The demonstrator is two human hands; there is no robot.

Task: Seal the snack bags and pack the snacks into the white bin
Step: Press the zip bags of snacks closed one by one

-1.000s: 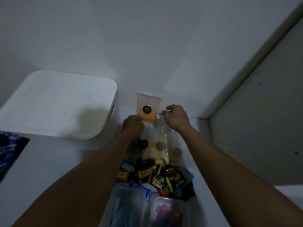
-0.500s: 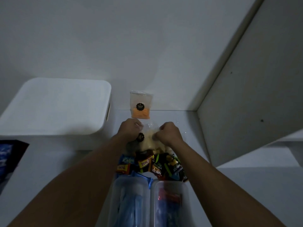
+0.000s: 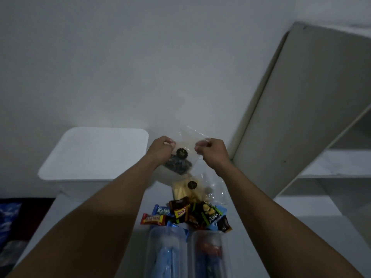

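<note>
A clear snack bag (image 3: pixel 183 149) with a round black label and dark snacks at its bottom hangs in the air in front of the wall. My left hand (image 3: pixel 160 150) pinches its left top edge and my right hand (image 3: pixel 210 151) pinches its right top edge. Below it, a second clear bag (image 3: pixel 186 189) of pale yellow snacks lies on the white table. The white bin (image 3: pixel 94 153) stands at the left with its lid on. The orange snack bag is hidden behind the held bag.
A heap of small wrapped candies (image 3: pixel 186 215) lies nearer to me on the table. Two clear plastic containers (image 3: pixel 188 253) stand at the front edge. A white shelf unit (image 3: pixel 313 137) rises at the right. Dark patterned fabric (image 3: pixel 12 221) shows at the far left.
Both hands have lifted the dark-snack bag up off the table and now hold it by its top edge. The view has swung to the right.
</note>
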